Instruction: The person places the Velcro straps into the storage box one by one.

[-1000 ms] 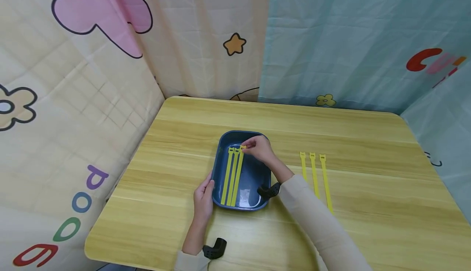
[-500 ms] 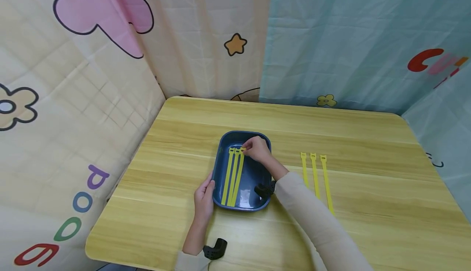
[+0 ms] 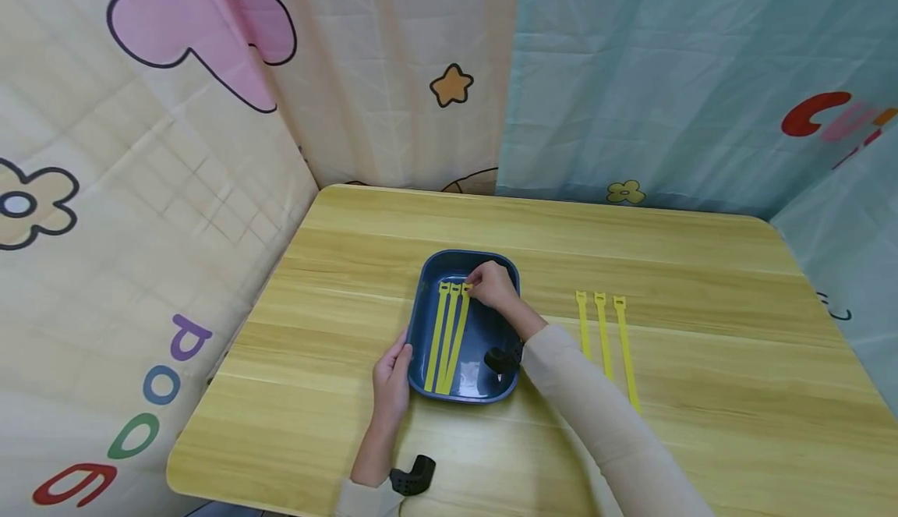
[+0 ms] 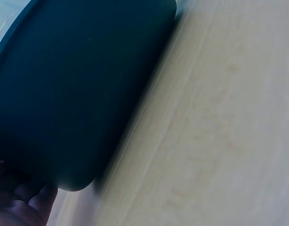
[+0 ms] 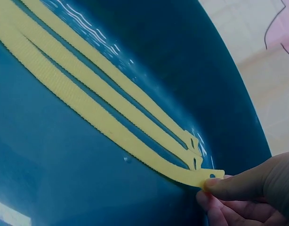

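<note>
In the head view, my left hand (image 3: 391, 380) grips the left side of a dark blue tray (image 3: 484, 341), thumb at the rim. My right hand (image 3: 493, 285) reaches in over the tray's right side. Its thumb and fingers pinch the slotted head of a yellow hook-and-loop cable tie (image 5: 116, 134). In the right wrist view that head is raised and the strap bends up to it. Two similar ties (image 3: 435, 338) lie alongside on the tray floor, heads at the far end. The left wrist view shows the tray's dark outside (image 4: 78, 94) with my fingers (image 4: 27, 193) at its lower corner.
Three more yellow ties (image 3: 604, 338) lie side by side on the wooden table (image 3: 737, 345), right of the tray, partly behind my right sleeve (image 3: 596, 416). Black cameras sit on both wrists. Printed curtains (image 3: 393, 72) hang along the table's back and left.
The pinched tie's head has come down slightly and a little to the right. My right wrist has shifted slightly left over the tray. My left hand keeps its hold.
</note>
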A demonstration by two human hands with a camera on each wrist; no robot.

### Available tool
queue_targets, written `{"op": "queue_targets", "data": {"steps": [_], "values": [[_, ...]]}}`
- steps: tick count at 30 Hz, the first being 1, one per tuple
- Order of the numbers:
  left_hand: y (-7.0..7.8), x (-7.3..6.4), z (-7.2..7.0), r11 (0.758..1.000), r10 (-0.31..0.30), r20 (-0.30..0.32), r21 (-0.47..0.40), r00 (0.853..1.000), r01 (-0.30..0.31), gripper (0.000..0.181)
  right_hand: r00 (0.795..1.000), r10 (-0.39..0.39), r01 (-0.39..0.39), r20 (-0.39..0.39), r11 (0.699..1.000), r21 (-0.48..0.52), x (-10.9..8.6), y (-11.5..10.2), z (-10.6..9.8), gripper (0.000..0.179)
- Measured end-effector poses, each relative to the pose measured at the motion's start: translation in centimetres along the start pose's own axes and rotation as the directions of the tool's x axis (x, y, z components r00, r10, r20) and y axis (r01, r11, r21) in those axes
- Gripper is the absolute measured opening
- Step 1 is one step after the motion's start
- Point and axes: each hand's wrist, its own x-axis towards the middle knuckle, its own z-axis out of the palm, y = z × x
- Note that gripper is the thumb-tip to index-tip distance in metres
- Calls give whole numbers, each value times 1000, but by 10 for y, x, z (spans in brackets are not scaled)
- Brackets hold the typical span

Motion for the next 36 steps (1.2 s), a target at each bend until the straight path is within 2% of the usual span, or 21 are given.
{"op": "queue_targets", "data": {"steps": [4,11,21,26,33,36], "values": [[12,-3,4,1000,-12,-9,22,1000,13,32,1000,-4,4,-1,1000,-6,3,4,4,12],[-10,2,0,999,8,-13,38,1000,-7,33,1000,4,-4,-16,1000,-11,4,5,5,12],[-8,1,-1,999,27,-15,33,1000,-27,33,1000,19,-19,-21,1000,-22,5,5,7,16],[-3,0,-1,1000,7,-11,17,1000,-7,32,999,19,-20,-34,999,-32,4,4,7,16],[14,-4,4,999,4,-3,32,1000,-4,32,998,16,-19,-68,999,-44,4,4,7,14],[15,-4,4,1000,3,1,25,1000,-3,32,995,12,-16,-99,999,-47,4,4,7,13]]}}
